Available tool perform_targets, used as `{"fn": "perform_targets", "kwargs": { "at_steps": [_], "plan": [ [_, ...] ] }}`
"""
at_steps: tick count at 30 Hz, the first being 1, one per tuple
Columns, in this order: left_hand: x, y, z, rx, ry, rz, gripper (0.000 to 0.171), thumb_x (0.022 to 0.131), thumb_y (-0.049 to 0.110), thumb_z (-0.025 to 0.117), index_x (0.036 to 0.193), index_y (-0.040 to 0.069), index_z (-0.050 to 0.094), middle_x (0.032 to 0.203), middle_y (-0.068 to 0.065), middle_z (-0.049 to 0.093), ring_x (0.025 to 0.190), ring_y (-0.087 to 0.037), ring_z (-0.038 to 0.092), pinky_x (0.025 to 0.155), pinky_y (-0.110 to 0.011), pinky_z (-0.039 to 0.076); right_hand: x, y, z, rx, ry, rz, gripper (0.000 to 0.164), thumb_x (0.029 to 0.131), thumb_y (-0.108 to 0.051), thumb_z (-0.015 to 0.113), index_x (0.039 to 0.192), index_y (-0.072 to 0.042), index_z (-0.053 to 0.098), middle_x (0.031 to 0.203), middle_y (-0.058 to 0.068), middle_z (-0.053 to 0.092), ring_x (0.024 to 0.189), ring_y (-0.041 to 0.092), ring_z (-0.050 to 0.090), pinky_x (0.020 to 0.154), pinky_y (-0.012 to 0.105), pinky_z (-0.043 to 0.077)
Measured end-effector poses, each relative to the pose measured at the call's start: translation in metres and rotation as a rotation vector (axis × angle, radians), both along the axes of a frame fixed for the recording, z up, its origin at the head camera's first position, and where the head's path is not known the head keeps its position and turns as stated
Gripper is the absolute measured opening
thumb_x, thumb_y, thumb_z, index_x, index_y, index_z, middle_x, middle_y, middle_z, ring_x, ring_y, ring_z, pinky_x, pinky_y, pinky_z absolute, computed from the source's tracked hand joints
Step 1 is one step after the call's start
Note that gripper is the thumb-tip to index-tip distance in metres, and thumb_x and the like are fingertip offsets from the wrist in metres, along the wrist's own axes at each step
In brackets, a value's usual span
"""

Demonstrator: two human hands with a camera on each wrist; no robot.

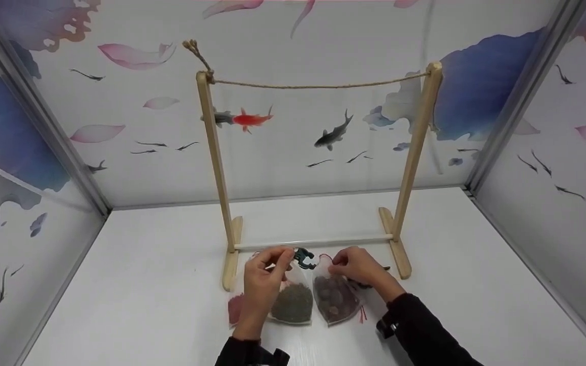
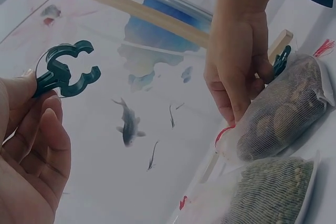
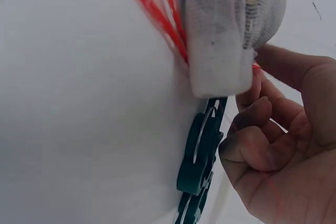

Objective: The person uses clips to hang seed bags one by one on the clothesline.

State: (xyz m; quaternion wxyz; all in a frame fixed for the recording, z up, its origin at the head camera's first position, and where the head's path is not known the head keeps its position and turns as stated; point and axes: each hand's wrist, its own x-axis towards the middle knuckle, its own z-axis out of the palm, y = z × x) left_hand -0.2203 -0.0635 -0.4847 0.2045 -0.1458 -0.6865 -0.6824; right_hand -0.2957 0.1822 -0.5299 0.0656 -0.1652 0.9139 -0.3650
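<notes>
My left hand (image 1: 265,277) pinches the handles of a dark green plastic clip (image 2: 68,72) between thumb and fingertips. The clip's curved mouth is spread, with nothing in it. My right hand (image 1: 360,267) pinches the gathered top of a white mesh bag (image 1: 336,301) full of dark brown lumps, near its red drawstring. Beside it lies a mesh bag of green grains (image 1: 293,304), just right of my left wrist. A bag with red contents (image 1: 234,309) is mostly hidden behind my left forearm. More green clips (image 3: 197,153) lie by my right hand, partly under the brown bag.
Right behind the bags stands a wooden rack (image 1: 215,162), with splayed feet and a white rod (image 1: 318,241) low across it. A twine line (image 1: 318,87) hangs slightly slack between the post tops. Printed panels (image 1: 283,30) enclose the white table (image 1: 135,284).
</notes>
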Motion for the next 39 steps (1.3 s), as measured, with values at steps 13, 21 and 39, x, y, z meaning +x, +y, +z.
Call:
{"fn": "perform_targets", "kwargs": {
  "at_steps": [13, 21, 39],
  "plan": [
    [0.001, -0.001, 0.008, -0.015, 0.021, -0.020, 0.007, 0.096, 0.014, 0.072, 0.098, 0.008, 0.076, 0.081, -0.013, 0.067, 0.067, -0.017, 0.064, 0.052, -0.025, 0.053, 0.006, -0.004, 0.011, -0.081, 0.108, 0.052, 0.015, 0.098, -0.023, 0.069, 0.097, -0.009, 0.074, 0.093, 0.000, 0.070, 0.082, 0.016, 0.062, 0.072, 0.037, 0.050],
    [-0.001, -0.004, 0.046, -0.093, 0.097, -0.074, 0.008, 0.098, 0.017, 0.071, 0.100, 0.012, 0.076, 0.082, -0.001, 0.068, 0.068, -0.020, 0.064, 0.056, -0.023, 0.050, 0.020, -0.005, 0.047, -0.103, 0.148, 0.100, 0.014, 0.101, -0.023, 0.066, 0.101, -0.011, 0.073, 0.089, -0.004, 0.067, 0.070, 0.016, 0.055, 0.060, 0.027, 0.045],
    [-0.031, 0.022, 0.252, -0.460, 0.407, -0.101, 0.019, 0.099, 0.024, 0.070, 0.102, 0.006, 0.078, 0.090, 0.003, 0.073, 0.058, -0.010, 0.061, 0.052, -0.025, 0.047, 0.017, 0.024, 0.202, -0.199, 0.543, 0.015, 0.015, 0.100, -0.018, 0.067, 0.107, -0.006, 0.073, 0.092, 0.003, 0.072, 0.056, 0.020, 0.061, 0.054, 0.024, 0.051]
  ]
}}
